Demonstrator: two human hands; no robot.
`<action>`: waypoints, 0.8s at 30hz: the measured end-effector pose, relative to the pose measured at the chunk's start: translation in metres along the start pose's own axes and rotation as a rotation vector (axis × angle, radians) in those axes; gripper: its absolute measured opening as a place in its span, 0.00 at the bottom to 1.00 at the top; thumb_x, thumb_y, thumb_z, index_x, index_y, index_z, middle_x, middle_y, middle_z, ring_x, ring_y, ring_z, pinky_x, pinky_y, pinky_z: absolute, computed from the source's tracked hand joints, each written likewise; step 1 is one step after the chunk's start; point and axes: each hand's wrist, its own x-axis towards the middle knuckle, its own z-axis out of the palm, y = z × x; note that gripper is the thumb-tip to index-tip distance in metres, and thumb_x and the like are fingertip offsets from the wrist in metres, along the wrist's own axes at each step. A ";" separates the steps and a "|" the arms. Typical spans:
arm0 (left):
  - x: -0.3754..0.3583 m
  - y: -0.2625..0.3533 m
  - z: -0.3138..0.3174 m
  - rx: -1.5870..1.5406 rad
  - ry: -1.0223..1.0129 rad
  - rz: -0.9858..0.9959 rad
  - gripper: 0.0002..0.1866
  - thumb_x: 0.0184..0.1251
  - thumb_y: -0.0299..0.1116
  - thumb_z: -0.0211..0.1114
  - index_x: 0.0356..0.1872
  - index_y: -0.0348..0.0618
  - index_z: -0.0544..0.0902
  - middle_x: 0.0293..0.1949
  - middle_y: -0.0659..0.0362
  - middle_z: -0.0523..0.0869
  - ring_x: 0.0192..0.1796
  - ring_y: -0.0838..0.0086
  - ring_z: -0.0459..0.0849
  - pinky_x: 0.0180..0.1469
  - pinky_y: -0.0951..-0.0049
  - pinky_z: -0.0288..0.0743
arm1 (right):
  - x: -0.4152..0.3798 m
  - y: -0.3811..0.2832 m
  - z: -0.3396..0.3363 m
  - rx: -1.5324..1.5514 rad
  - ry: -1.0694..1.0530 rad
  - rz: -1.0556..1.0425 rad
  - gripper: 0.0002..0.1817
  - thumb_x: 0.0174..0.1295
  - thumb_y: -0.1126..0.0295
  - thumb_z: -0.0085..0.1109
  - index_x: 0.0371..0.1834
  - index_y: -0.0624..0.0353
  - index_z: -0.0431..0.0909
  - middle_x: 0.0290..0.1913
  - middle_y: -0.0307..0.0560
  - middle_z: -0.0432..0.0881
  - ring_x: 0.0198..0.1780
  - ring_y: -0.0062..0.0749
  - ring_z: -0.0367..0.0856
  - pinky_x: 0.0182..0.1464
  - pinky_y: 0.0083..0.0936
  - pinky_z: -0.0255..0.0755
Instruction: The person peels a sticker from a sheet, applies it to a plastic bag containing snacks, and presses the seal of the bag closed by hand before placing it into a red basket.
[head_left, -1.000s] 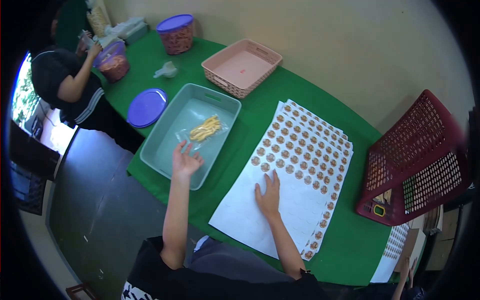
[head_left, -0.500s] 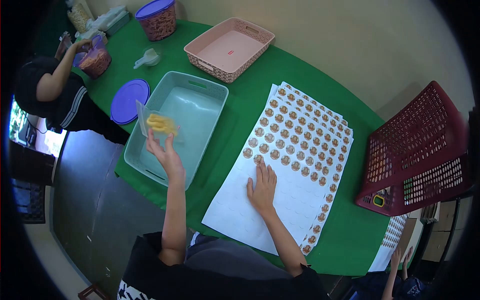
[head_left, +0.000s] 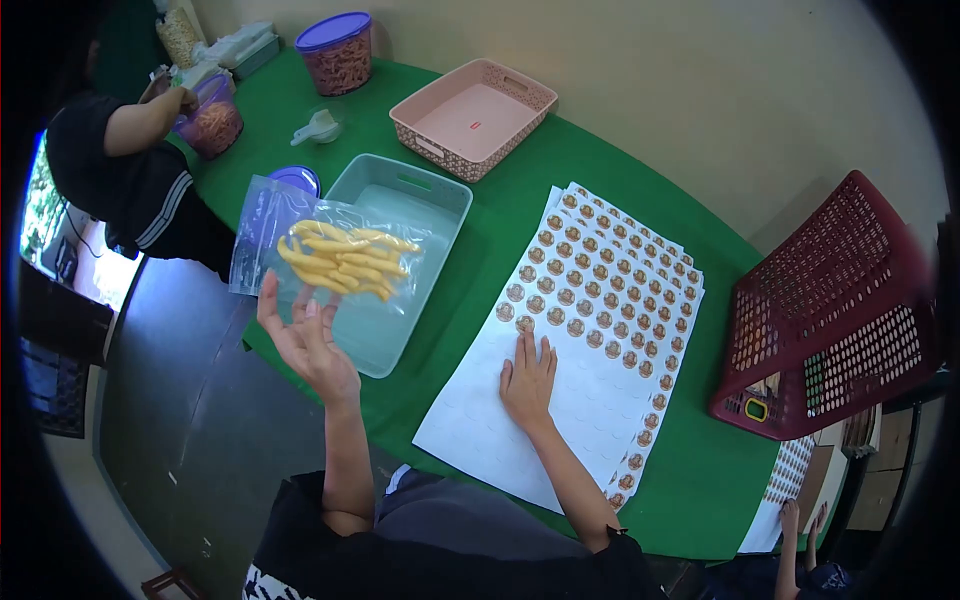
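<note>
A clear plastic bag [head_left: 345, 255] of yellow, stick-shaped pieces hangs over the pale green tray [head_left: 372, 340]. My left hand [head_left: 310, 345] holds the bag by its near edge, with thumb and fingers partly behind the plastic. On the white sheets of round brown stickers [head_left: 600, 290] lies my right hand [head_left: 528, 385], palm down and fingers spread. Its fingertips touch the lowest row of stickers, near the left end. Below that row the top sheet shows bare backing with round outlines.
A pink basket [head_left: 475, 115], a purple-lidded tub [head_left: 337, 60], a scoop [head_left: 318, 127] and a purple lid [head_left: 296, 180] stand beyond. At right leans a maroon crate [head_left: 820, 310]. One person [head_left: 135, 170] reaches into a tub at left; another person's hands [head_left: 790, 520] show lower right.
My left hand has moved slightly left and down, and the bag now faces the camera, spread flat. My right hand stays on the sheet. The whole view has shifted a little.
</note>
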 end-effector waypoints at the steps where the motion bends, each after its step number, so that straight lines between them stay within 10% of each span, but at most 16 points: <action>1: -0.003 0.003 0.001 -0.008 -0.003 0.007 0.25 0.56 0.20 0.48 0.57 0.37 0.56 0.57 0.55 0.57 0.48 0.67 0.69 0.49 0.65 0.69 | 0.000 0.000 0.000 -0.010 -0.016 -0.005 0.24 0.53 0.67 0.45 0.52 0.71 0.63 0.60 0.53 0.58 0.58 0.54 0.55 0.59 0.45 0.48; 10: -0.035 0.015 -0.001 -0.098 -0.169 -0.117 0.32 0.49 0.17 0.58 0.56 0.34 0.55 0.54 0.55 0.62 0.38 0.79 0.71 0.41 0.82 0.71 | 0.027 0.028 -0.043 0.361 -0.181 -0.032 0.33 0.50 0.68 0.52 0.58 0.72 0.53 0.58 0.60 0.58 0.54 0.47 0.63 0.56 0.41 0.56; 12: -0.044 0.023 0.000 -0.087 -0.239 -0.131 0.31 0.48 0.16 0.56 0.56 0.32 0.54 0.54 0.54 0.61 0.40 0.77 0.72 0.46 0.78 0.70 | 0.037 0.040 -0.050 1.239 0.144 0.438 0.31 0.52 0.72 0.49 0.59 0.71 0.52 0.59 0.56 0.58 0.49 0.37 0.68 0.52 0.35 0.62; 15: -0.054 0.027 -0.004 -0.307 -0.419 -0.438 0.29 0.47 0.18 0.48 0.55 0.29 0.56 0.53 0.50 0.62 0.58 0.71 0.63 0.58 0.73 0.59 | 0.041 0.036 -0.109 1.742 0.404 0.604 0.22 0.52 0.73 0.51 0.52 0.69 0.66 0.56 0.51 0.63 0.36 0.23 0.72 0.42 0.23 0.66; 19: -0.067 0.031 -0.003 -0.484 -0.584 -0.782 0.31 0.48 0.23 0.44 0.58 0.28 0.53 0.55 0.48 0.60 0.60 0.67 0.60 0.59 0.72 0.57 | 0.022 0.006 -0.174 1.725 0.448 0.453 0.15 0.55 0.73 0.53 0.45 0.67 0.70 0.39 0.41 0.75 0.34 0.21 0.72 0.38 0.18 0.65; 24: -0.087 0.069 0.009 -0.472 -0.619 -0.755 0.35 0.47 0.17 0.47 0.61 0.34 0.48 0.58 0.47 0.56 0.61 0.66 0.59 0.57 0.72 0.61 | -0.015 -0.038 -0.223 1.583 0.502 0.038 0.08 0.45 0.85 0.57 0.28 0.64 0.72 0.29 0.43 0.77 0.29 0.20 0.74 0.36 0.16 0.69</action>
